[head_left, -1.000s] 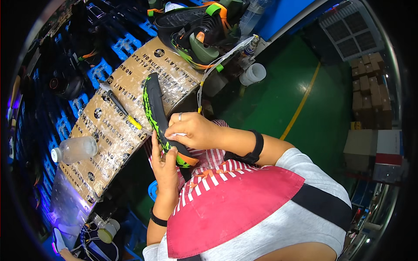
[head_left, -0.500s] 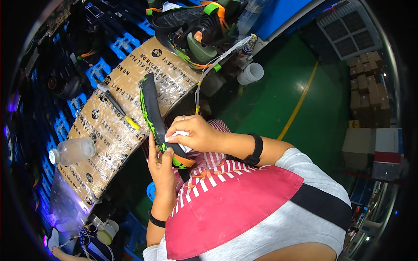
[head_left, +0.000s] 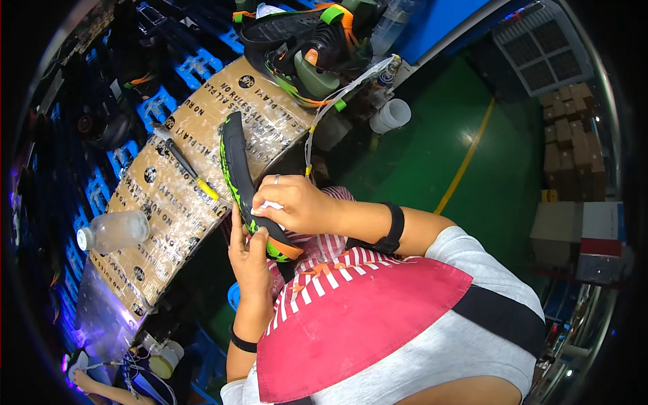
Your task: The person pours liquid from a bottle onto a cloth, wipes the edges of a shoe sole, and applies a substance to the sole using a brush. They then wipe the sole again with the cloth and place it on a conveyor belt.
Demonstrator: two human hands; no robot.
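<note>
A long black shoe sole (head_left: 235,154) with green-speckled edging and an orange end tilts over the table edge in front of me. My left hand (head_left: 250,260) grips its near part, thumb on one face and fingers along the side. Pinched in my right hand (head_left: 297,204) is a small white cloth (head_left: 273,204), pressed against the sole's middle. Most of the cloth is hidden by my fingers. Left of the sole lies a brush (head_left: 181,160) with a dark handle and yellow end.
Cardboard (head_left: 158,223) covers the table, with a clear bottle (head_left: 120,231) lying on it. Black shoes (head_left: 290,44) with green and orange trim sit at the far end. A white bucket (head_left: 390,116) stands beyond a white cable. Another person's hand (head_left: 82,379) shows at lower left.
My right hand has slid a little up and left along the sole with the cloth. My left hand stays nearly still. The other person's hand has moved slightly.
</note>
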